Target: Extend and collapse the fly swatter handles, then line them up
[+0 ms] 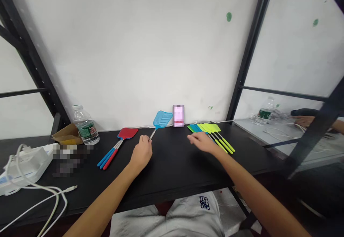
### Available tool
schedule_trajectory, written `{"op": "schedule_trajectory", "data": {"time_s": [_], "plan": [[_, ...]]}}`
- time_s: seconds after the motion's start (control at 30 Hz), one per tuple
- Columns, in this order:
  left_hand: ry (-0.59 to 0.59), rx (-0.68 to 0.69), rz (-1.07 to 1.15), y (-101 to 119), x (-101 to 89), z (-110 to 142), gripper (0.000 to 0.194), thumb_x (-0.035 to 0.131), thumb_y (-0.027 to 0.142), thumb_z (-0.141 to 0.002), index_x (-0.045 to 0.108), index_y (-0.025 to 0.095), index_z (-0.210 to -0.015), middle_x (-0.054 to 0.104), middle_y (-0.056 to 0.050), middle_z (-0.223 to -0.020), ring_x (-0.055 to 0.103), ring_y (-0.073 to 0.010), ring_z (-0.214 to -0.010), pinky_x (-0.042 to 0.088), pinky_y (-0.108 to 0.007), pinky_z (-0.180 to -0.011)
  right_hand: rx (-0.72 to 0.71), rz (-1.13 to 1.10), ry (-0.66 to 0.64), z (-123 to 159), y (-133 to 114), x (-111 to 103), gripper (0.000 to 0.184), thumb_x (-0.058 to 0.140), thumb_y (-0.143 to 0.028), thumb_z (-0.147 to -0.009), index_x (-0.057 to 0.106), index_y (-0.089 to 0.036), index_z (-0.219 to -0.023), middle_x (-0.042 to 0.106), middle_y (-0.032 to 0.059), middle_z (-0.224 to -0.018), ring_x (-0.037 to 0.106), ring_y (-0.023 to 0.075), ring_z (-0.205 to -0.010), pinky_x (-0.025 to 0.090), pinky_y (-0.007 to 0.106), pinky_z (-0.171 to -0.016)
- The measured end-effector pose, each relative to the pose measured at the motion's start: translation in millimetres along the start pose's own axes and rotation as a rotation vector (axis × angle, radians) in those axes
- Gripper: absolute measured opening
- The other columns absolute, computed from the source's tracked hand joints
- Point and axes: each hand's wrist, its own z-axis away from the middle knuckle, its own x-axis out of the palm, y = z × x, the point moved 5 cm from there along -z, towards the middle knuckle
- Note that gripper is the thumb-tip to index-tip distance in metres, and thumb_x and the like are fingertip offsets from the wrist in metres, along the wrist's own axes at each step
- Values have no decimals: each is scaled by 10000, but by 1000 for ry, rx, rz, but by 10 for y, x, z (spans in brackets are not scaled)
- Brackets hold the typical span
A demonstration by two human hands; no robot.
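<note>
My left hand (142,152) is wrapped round the handle of a blue fly swatter (162,119), whose meshed head is raised towards the wall. My right hand (201,141) hovers over the black table with its fingers curled together, and nothing shows in them. Just beyond that hand lies a fanned row of fly swatters: yellow-green ones (211,127) at the right, a blue one (195,128) and a green one at the left. My right hand hides part of their handles. To the left of my left hand lies a small stack with a red fly swatter (127,133) on top and blue handles (105,157) beside its red one.
A phone (178,115) with a lit, blurred screen leans on the wall. At the left stand a water bottle (85,125), an open cardboard box (67,134), a white power strip (29,165) and loose white cables (57,194). Black metal posts (248,54) frame the table (172,165).
</note>
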Motion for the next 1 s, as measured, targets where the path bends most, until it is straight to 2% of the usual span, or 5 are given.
{"op": "schedule_trajectory", "data": {"time_s": [0.1, 0.3, 0.57, 0.87, 1.0], "plan": [[48, 130, 105, 216, 26, 48, 177, 309, 299, -964, 443, 184, -955, 519, -65, -955, 596, -171, -748, 423, -274, -632, -53, -386, -152, -229, -456, 541, 466, 434, -565, -886, 632, -170, -737, 588, 8, -586, 520, 115, -537, 363, 226, -544], [47, 221, 167, 416, 165, -23, 200, 291, 315, -969, 449, 196, -945, 553, -57, -931, 591, -166, -760, 410, -267, -647, 157, -992, 194, -642, -656, 993, 485, 438, -613, -851, 580, -170, -717, 450, -33, -494, 361, 77, -393, 270, 212, -395], [-194, 189, 41, 403, 360, -85, 371, 232, 451, -973, 510, 211, -922, 655, -67, -824, 636, -224, -756, 363, -271, -600, 371, -1204, 338, -589, -306, 922, 405, 523, -540, -825, 554, -162, -684, 396, -56, -476, 274, 42, -335, 159, 191, -339], [-154, 125, 121, 252, 313, -86, 387, 267, 489, -961, 544, 224, -902, 658, -51, -838, 618, -200, -783, 325, -246, -594, 445, -1293, 453, -589, -209, 852, 378, 608, -496, -776, 542, -147, -645, 448, -32, -517, 290, 27, -346, 146, 184, -332], [-129, 84, 159, 165, 291, -113, 365, 314, 487, -949, 545, 222, -852, 651, -40, -830, 603, -186, -758, 304, -243, -576, 421, -1290, 389, -595, -141, 808, 349, 648, -469, -749, 567, -139, -668, 445, -36, -525, 286, 23, -354, 150, 182, -337]]}}
